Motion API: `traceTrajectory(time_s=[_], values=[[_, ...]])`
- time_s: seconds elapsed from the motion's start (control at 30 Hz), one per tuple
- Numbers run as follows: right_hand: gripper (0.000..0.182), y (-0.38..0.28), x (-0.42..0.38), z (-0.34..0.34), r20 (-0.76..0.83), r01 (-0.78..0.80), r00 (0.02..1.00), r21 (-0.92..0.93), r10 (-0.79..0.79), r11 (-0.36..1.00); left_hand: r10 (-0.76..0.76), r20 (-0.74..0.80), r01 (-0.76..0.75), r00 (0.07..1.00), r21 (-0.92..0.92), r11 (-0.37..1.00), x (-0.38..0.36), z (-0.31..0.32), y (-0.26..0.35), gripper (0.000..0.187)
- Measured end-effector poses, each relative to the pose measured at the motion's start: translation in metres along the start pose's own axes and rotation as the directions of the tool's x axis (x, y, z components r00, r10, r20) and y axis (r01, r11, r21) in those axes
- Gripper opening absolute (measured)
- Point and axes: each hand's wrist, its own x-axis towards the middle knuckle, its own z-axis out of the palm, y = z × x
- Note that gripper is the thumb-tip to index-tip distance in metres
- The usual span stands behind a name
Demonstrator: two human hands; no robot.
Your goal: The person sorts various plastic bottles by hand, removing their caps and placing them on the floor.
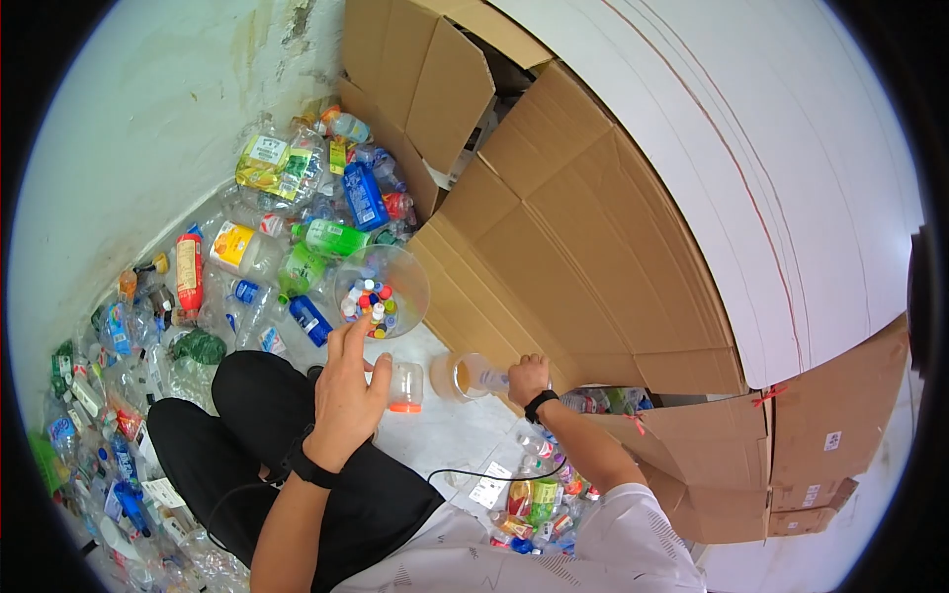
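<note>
My right hand (530, 380) is closed around a clear plastic bottle (490, 379), tilted on its side toward a translucent tub (441, 380). Something yellowish shows inside the tub. My left hand (350, 395) is raised with its fingers stretched out and appears to hold nothing. Just to its right, a clear jar (405, 380) with an orange lid at its lower end is on the floor. Beyond my left fingertips stands a clear round bucket (407, 273) with many coloured bottle caps (370, 298) at its bottom.
Heaps of plastic bottles (259, 255) lie along the wall on the left and far side. Another bottle pile (542, 499) is near my right side. Large cardboard panels (568, 232) stand on the right. A black cable (484, 471) runs across my body.
</note>
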Motion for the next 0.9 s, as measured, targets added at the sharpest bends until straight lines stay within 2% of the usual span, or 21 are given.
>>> traceTrajectory(time_s=[0.03, 0.1, 0.13, 0.2, 0.27, 0.33, 0.47, 0.53, 0.57, 0.67, 0.73, 0.77, 0.83, 0.87, 0.9], values=[[0.027, 0.001, -0.001, 0.001, -0.002, -0.001, 1.000, 0.000, 0.001, 1.000, -0.003, 0.001, 0.003, 1.000, -0.003, 1.000, 0.000, -0.001, 0.001, 0.052], [0.035, 0.003, -0.003, 0.005, 0.135, -0.116, 0.986, 0.163, 0.095, 0.980, -0.007, -0.002, 0.007, 1.000, -0.003, 1.000, 0.000, -0.002, 0.001, 0.052], [0.035, 0.004, -0.005, 0.012, 0.131, -0.114, 0.987, 0.163, 0.093, 0.980, -0.007, 0.009, 0.007, 1.000, 0.000, 1.000, 0.000, -0.003, 0.000, 0.053], [0.045, 0.008, -0.007, 0.028, 0.293, -0.248, 0.944, 0.324, 0.152, 0.913, 0.000, 0.008, 0.000, 1.000, 0.006, 1.000, 0.000, -0.003, 0.000, 0.054], [0.062, 0.012, -0.017, 0.021, 0.420, -0.312, 0.898, 0.395, 0.132, 0.864, -0.004, 0.014, 0.004, 1.000, -0.002, 1.000, 0.000, -0.004, 0.002, 0.053], [0.073, 0.018, -0.015, 0.068, 0.387, -0.318, 0.918, 0.590, 0.086, 0.742, -0.004, 0.010, 0.004, 1.000, 0.005, 1.000, 0.000, -0.007, 0.003, 0.054], [0.088, 0.008, -0.030, 0.087, 0.350, -0.318, 0.936, 0.820, 0.022, 0.477, 0.016, -0.012, -0.017, 1.000, -0.021, 1.000, -0.002, -0.020, 0.011, 0.055], [0.088, 0.002, -0.036, 0.077, 0.355, -0.303, 0.934, 0.852, -0.047, 0.428, -0.006, -0.038, 0.001, 0.999, -0.142, 0.990, -0.005, -0.034, 0.018, 0.055], [0.088, -0.004, -0.039, 0.067, 0.347, -0.294, 0.936, 0.855, -0.050, 0.427, -0.003, -0.045, -0.003, 0.999, -0.137, 0.991, -0.008, -0.041, 0.020, 0.055], [0.083, -0.022, -0.036, 0.041, 0.284, -0.236, 0.957, 0.880, -0.060, 0.413, 0.019, -0.161, -0.039, 0.987, -0.121, 0.992, -0.020, -0.068, 0.024, 0.054], [0.078, -0.034, -0.019, 0.024, 0.167, -0.071, 0.976, 0.847, -0.138, 0.526, -0.014, -0.248, -0.030, 0.969, -0.170, 0.985, -0.031, -0.089, 0.026, 0.053], [0.068, -0.039, -0.002, 0.003, 0.158, -0.021, 0.967, 0.829, -0.198, 0.559, -0.025, -0.285, -0.029, 0.958, -0.184, 0.983, -0.035, -0.099, 0.029, 0.053], [0.059, -0.046, 0.028, -0.083, 0.110, 0.015, 0.969, 0.869, -0.222, 0.495, -0.044, -0.331, -0.015, 0.942, -0.174, 0.985, -0.042, -0.119, 0.034, 0.055], [0.054, -0.054, 0.062, -0.091, -0.072, 0.109, 0.989, 0.945, -0.128, 0.309, -0.074, -0.374, 0.005, 0.925, -0.184, 0.983, -0.048, -0.127, 0.035, 0.056], [0.063, -0.054, 0.046, -0.180, -0.291, 0.288, 0.956, 0.934, -0.018, 0.212, -0.076, -0.412, -0.013, 0.908, -0.210, 0.978, -0.053, -0.137, 0.033, 0.059]])
